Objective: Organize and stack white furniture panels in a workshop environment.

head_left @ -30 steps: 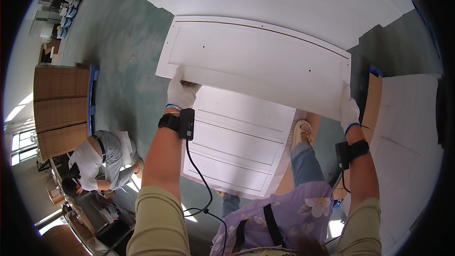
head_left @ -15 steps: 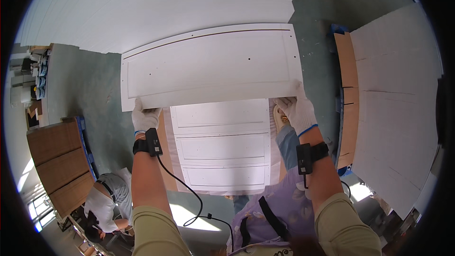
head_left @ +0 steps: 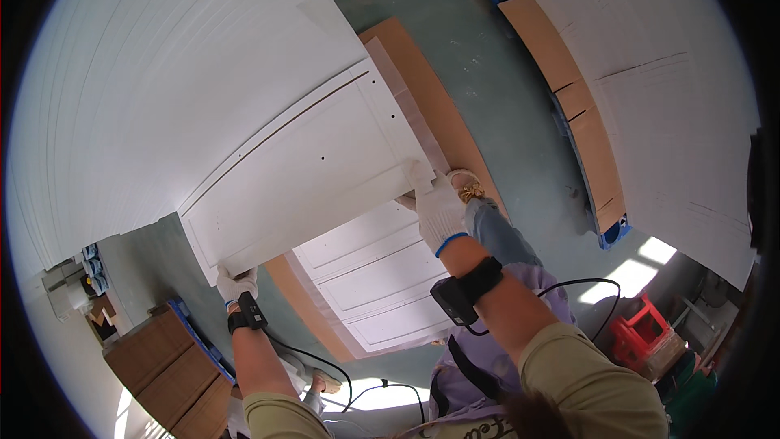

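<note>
A long white panel (head_left: 284, 187) with a grooved strip along its far edge and several small dark holes slants across the middle. My left hand (head_left: 237, 283), in a white knit glove, grips its near left corner. My right hand (head_left: 439, 210), gloved the same way, is closed on its near right corner. Most fingertips are hidden behind the panel. Below it lies a larger white panelled piece (head_left: 382, 276) with several recessed sections, partly covered by the held panel. Under that piece are a pale sheet (head_left: 404, 97) and brown cardboard (head_left: 463, 138).
A tall stack of white sheets (head_left: 162, 73) rises at the far left. On the right stands another white stack (head_left: 642, 57) beside brown cardboard (head_left: 597, 162). Cardboard boxes (head_left: 175, 366) sit at lower left. A red stool (head_left: 642, 333) is at lower right. A person's foot (head_left: 327, 382) shows below.
The view has turned, so the surroundings appear rotated. The held panel now slants up to the right and lies further left in the picture. Both hands keep their grip on it.
</note>
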